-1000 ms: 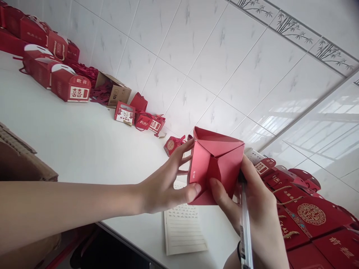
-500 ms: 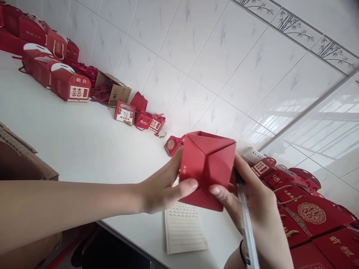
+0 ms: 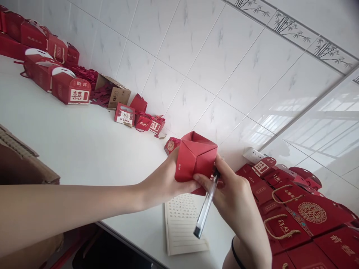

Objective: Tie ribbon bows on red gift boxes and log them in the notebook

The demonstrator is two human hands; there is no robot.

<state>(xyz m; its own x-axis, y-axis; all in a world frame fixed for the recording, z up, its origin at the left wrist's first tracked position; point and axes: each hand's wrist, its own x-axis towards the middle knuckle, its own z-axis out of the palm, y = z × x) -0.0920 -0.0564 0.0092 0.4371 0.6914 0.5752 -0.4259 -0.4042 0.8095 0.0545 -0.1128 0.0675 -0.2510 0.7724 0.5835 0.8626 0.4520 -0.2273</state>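
Note:
Between my hands, above the table, is a small red paper box [image 3: 193,158], its top edges folded inward. My left hand [image 3: 165,183] grips it from the left, thumb along the lower front and the other fingers hidden behind. From the right, my right hand [image 3: 230,183] holds the same box with its thumb on the front face. A clear pen [image 3: 206,209] with dark ends is tucked in my right hand too, slanting down over the page. Under the box lies an open lined notebook [image 3: 185,228] with handwriting on its upper part.
Red gift boxes [image 3: 71,86] stand at the left by the tiled wall, beside a cardboard box [image 3: 119,98] of red ribbons. Several small boxes [image 3: 144,121] sit mid-table. Stacked red gift bags [image 3: 311,213] fill the right. A brown carton [image 3: 28,160] is at near left.
The red box has shifted left and tilted, showing more of its folded top. My right hand moved left with it, and the pen swung to slant down leftward.

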